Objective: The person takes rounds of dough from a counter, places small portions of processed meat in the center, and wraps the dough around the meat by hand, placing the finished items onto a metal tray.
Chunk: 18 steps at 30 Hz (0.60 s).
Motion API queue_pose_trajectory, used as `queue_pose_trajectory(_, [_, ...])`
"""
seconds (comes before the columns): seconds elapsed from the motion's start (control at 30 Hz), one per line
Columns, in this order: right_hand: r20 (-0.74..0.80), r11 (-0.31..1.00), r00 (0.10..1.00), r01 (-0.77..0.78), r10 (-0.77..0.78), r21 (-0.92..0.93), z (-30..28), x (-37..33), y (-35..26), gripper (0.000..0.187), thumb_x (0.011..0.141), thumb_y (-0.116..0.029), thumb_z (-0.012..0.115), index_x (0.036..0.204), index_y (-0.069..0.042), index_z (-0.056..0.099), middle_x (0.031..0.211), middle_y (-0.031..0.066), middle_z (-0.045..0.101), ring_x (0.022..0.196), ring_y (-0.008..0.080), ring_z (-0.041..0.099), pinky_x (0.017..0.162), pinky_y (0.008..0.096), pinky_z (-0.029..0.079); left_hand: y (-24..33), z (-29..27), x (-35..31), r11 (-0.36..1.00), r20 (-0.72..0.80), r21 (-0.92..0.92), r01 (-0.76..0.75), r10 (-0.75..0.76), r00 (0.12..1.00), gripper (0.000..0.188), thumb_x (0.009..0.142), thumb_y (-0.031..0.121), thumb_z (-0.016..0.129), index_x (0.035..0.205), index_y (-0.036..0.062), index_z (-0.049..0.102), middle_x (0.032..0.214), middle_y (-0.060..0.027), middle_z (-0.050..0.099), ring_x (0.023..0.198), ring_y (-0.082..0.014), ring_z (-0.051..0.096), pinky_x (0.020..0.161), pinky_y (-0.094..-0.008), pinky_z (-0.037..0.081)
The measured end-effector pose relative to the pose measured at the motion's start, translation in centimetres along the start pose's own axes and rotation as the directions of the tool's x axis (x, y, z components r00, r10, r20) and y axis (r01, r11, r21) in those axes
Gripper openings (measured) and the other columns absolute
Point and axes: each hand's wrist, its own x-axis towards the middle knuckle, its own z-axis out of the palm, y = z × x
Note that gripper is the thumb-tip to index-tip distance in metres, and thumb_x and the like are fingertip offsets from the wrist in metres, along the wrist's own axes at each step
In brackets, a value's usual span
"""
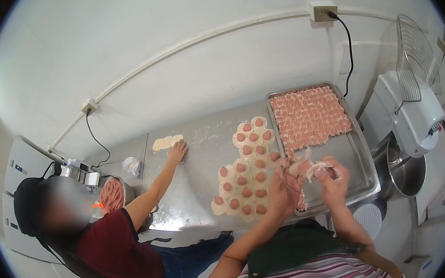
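Observation:
My left hand (pixel 286 187) is over the near left edge of a metal tray (pixel 357 167), its fingers curled round a pinkish, partly folded dumpling (pixel 300 168). Beside it, my right hand (pixel 334 183) pinches a pale dough wrapper (pixel 315 171) between thumb and fingers. Flour whitens the fingers of both hands. Rows of small pink-and-white dumplings (pixel 309 115) fill the tray's far part. Left of my hands, many round dough wrappers (pixel 228 172) lie overlapping on the steel table, most topped with a ball of pink meat filling (pixel 241 180).
A co-worker's hand (pixel 180 148) touches bare wrappers (pixel 165 143) on the steel table (pixel 192 181) at left. A bowl of pink meat (pixel 113 195) stands by that person. On the right are a white stand mixer (pixel 407 110), its steel bowl (pixel 409 174) and a perforated white disc (pixel 368 220).

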Motion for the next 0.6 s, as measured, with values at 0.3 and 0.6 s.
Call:
queue_pose_trajectory(0.3, [0.013,0.995,0.997,0.077,-0.078,0.061,1.3,-0.2,-1.0,0.022,0.075,-0.012,0.069,0.092,0.000,0.060,0.088,0.0041,0.048,0.076,0.0087,0.047,0.066,0.0211,0.040,-2.3,-0.3,-0.6,0.866,0.130,0.345,-0.363,0.338,0.932,0.022,0.087,0.001,0.054,0.108,0.0016,0.049,0.125,-0.0101,0.044,0.109,-0.0174,0.047,0.093,-0.0307,0.039])
queue_pose_trajectory(0.6, [0.186,0.968,0.982,-0.085,0.041,0.236,0.2,2.5,-1.8,0.024,0.074,-0.009,0.070,0.094,0.001,0.062,0.093,0.0070,0.052,0.080,0.0104,0.048,0.066,0.0213,0.038,-0.5,0.6,0.2,0.983,-0.033,0.180,-0.014,0.020,0.999,0.027,0.090,0.007,0.050,0.117,0.0046,0.045,0.118,-0.0119,0.050,0.108,-0.0203,0.053,0.089,-0.0318,0.047])
